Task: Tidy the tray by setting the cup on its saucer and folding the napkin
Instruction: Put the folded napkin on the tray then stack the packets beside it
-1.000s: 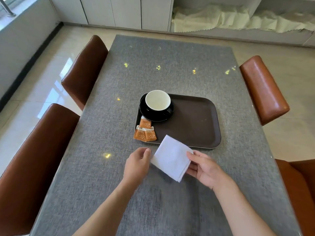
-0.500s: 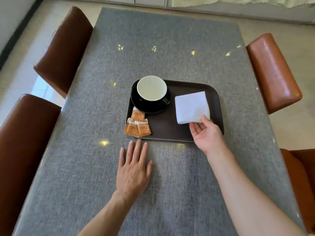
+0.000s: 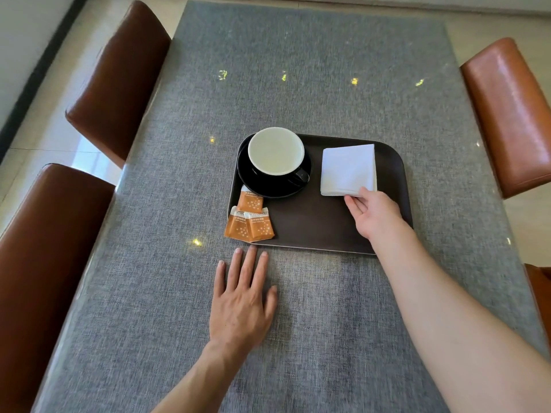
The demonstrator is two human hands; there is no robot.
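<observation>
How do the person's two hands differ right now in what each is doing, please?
The left hand lies flat, palm down, fingers spread on the grey woven table cover, short of the dark brown tray; the right hand reaches over that tray. The left hand holds nothing; the right hand's fingertips touch the near edge of the folded white napkin. Both are bare.

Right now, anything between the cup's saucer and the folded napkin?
Head view: only bare brown plastic tray between black round saucer and white folded napkin.
</observation>
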